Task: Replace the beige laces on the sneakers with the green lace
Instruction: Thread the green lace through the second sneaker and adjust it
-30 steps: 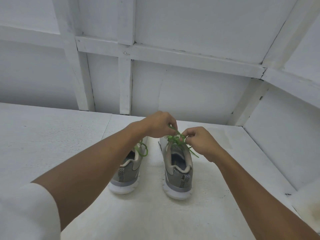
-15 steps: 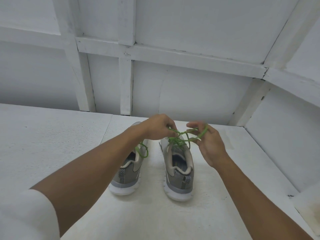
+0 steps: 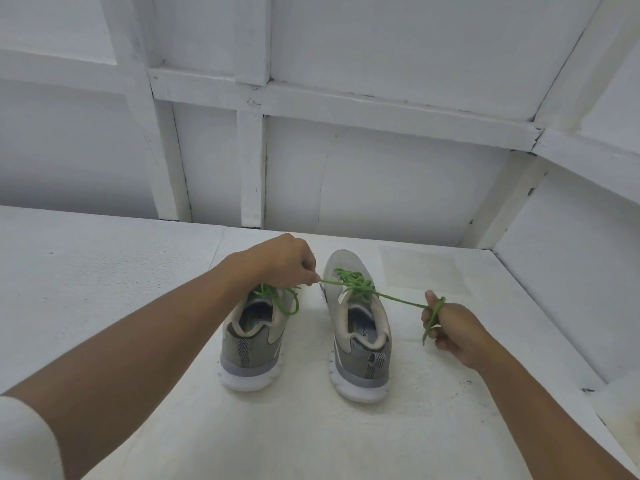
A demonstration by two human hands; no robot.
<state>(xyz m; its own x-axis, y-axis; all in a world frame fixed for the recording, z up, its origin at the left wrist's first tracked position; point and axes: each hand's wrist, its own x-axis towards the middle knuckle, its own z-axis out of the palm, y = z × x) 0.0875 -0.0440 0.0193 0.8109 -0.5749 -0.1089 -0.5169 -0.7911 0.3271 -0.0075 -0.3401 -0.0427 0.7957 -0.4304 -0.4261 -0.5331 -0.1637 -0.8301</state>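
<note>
Two grey-and-beige sneakers stand side by side, heels toward me, on the white surface. The left sneaker carries a green lace tied in a bow. The right sneaker has a green lace knotted over its tongue, and the two ends run taut to either side. My left hand pinches the left end just beside the shoe. My right hand grips the other end, which loops round my fingers, out to the right of the shoe. No beige lace is in view.
The white surface stretches left and toward me. A white panelled wall stands close behind the shoes, and a side wall closes in at the right.
My hands have drawn apart from above the right sneaker. My right hand has swung out to the right and toward me with its lace end, pulling the lace taut.
</note>
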